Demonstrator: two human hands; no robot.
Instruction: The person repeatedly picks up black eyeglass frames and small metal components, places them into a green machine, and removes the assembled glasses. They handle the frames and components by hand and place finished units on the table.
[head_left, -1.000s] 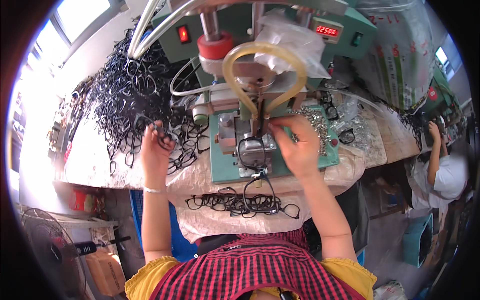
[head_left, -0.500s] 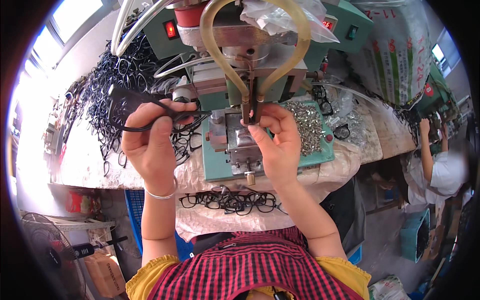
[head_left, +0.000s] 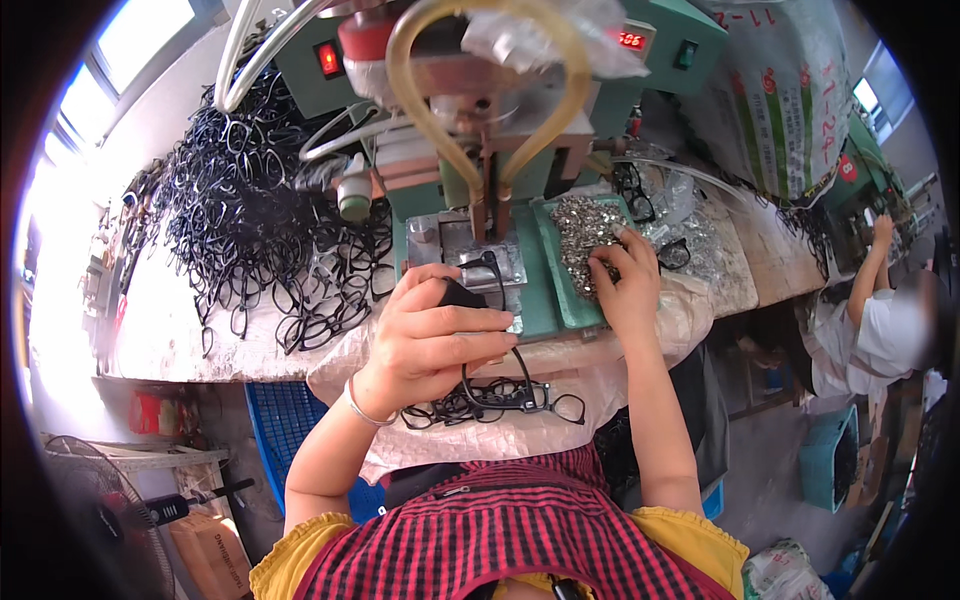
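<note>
My left hand is closed around a black glasses frame, held in front of the green press machine just below its metal work plate. My right hand reaches into a pile of small silver metal parts on the machine's green tray, fingertips pinched in the pile; whether they grip a part is hidden. A few finished black frames lie on the plastic sheet at the table's near edge.
A big heap of black glasses frames covers the table to the left. A tan rubber hose loops over the machine head. A blue crate sits under the table, a fan at lower left. Another person works at the right.
My left hand brought a black frame from the heap on the left to the front of the machine. My right hand left the work plate and went right into the silver parts.
</note>
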